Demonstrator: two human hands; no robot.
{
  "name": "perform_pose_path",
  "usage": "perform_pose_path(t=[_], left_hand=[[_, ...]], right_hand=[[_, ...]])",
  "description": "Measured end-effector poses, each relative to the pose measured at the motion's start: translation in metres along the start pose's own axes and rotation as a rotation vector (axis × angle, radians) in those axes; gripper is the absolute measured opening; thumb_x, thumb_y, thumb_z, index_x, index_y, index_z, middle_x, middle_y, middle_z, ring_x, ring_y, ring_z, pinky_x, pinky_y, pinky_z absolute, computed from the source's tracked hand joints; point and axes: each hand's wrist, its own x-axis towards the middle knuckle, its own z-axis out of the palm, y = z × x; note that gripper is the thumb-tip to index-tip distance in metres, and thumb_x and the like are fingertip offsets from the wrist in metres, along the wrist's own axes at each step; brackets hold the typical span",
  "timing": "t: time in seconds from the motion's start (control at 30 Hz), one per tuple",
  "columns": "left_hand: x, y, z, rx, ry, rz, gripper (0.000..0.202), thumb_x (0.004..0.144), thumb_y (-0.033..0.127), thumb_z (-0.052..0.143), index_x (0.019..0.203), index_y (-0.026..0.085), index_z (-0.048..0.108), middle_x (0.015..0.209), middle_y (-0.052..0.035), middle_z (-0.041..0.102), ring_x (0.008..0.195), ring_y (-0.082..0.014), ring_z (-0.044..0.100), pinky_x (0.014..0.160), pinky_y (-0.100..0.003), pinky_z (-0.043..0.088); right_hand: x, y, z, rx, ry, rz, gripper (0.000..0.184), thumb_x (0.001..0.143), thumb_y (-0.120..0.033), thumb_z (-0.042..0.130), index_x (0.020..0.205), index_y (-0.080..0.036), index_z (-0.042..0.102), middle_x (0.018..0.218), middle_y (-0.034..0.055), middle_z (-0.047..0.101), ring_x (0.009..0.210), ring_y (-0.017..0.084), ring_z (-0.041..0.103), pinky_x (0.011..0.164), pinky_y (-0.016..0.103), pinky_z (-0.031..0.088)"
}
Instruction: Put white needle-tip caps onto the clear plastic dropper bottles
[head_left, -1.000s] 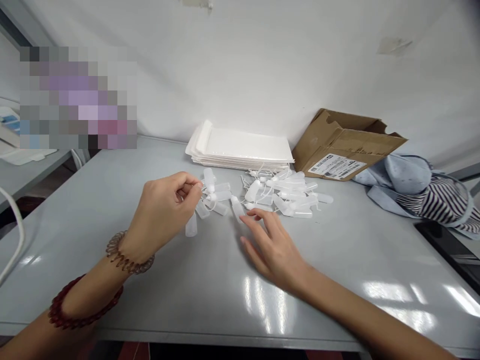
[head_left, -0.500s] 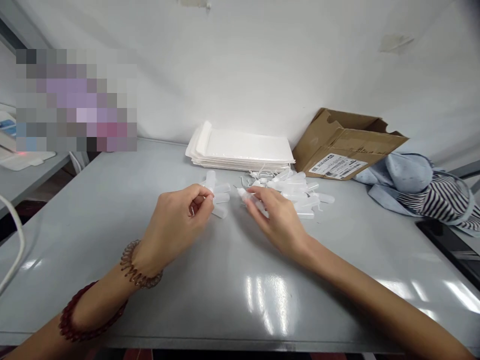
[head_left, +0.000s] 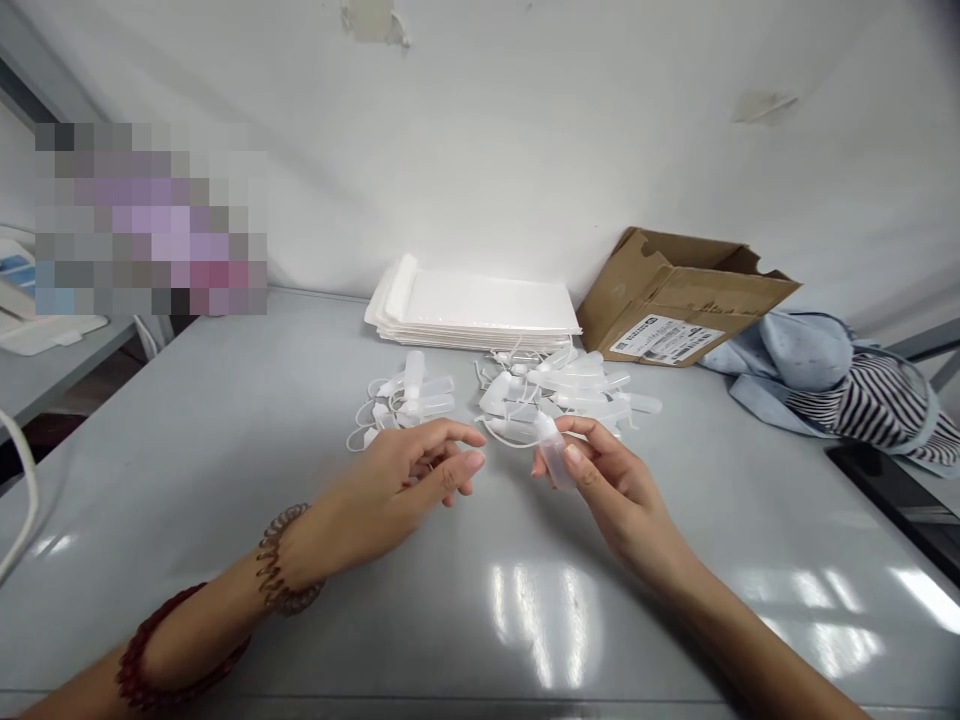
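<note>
The left hand (head_left: pixel 397 475) wears a coiled brown spiral bracelet (head_left: pixel 281 565) just behind it at the wrist, and a dark red beaded bracelet (head_left: pixel 176 640) further up the forearm. The right hand (head_left: pixel 611 490) and its forearm are bare, with short fingernails (head_left: pixel 571 455).

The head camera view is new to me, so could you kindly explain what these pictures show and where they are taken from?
These come from one camera worn on a person's head, looking forward and down, so the bare hands you see are that person's own. On the grey table lie two loose groups of small translucent plastic bottles with thin white loops. Behind them are a stack of white flat packets, a cardboard box and blue and striped cloth. The right hand pinches one bottle between thumb and fingers; the left hand appears empty.
</note>
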Motion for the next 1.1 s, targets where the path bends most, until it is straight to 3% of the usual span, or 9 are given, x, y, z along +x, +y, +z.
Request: perform_pose_path(t=[0.23, 0.63, 0.83, 1.1], left_hand=[[0.0005, -0.0007, -0.0005, -0.035, 0.088, 0.048, 0.022, 0.089, 0.035, 0.049, 0.082, 0.019, 0.062, 0.067, 0.0025, 0.063, 0.060, -0.0102, 0.058, 0.060, -0.020, 0.049], [0.0002, -0.0037, 0.0017, 0.013, 0.224, 0.101, 0.009, 0.084, 0.029, 0.061, 0.084, 0.024, 0.068, 0.072, 0.0051, 0.066, 0.065, -0.0085, 0.058, 0.062, -0.015, 0.048], [0.0007, -0.0034, 0.0017, 0.045, 0.192, 0.162, 0.007, 0.084, 0.027, 0.062, 0.086, 0.026, 0.068, 0.076, 0.0066, 0.068, 0.067, -0.0077, 0.058, 0.067, -0.015, 0.048], [-0.0011, -0.0036, 0.0046, 0.099, 0.220, 0.203, 0.004, 0.084, 0.028, 0.061, 0.085, 0.025, 0.064, 0.078, 0.0067, 0.068, 0.072, -0.0094, 0.060, 0.071, -0.017, 0.048]], right_hand=[[-0.0005, -0.0052, 0.0068, -0.018, -0.055, 0.034, 0.019, 0.092, -0.039, 0.049, 0.106, -0.027, 0.051, 0.078, -0.0015, 0.063, 0.073, 0.013, 0.051, 0.072, 0.027, 0.038], [-0.0065, -0.0076, 0.0085, -0.092, -0.114, 0.039, 0.016, 0.092, -0.033, 0.051, 0.105, -0.025, 0.053, 0.079, -0.0014, 0.062, 0.077, 0.012, 0.054, 0.072, 0.026, 0.037], [-0.0031, -0.0100, 0.0102, 0.030, -0.245, 0.115, 0.018, 0.092, -0.035, 0.050, 0.101, -0.020, 0.055, 0.074, -0.0008, 0.059, 0.068, 0.010, 0.047, 0.066, 0.025, 0.035], [-0.0046, -0.0066, 0.0104, 0.116, -0.295, 0.132, 0.018, 0.092, -0.033, 0.051, 0.101, -0.018, 0.056, 0.072, 0.0000, 0.060, 0.068, 0.011, 0.047, 0.067, 0.026, 0.036]])
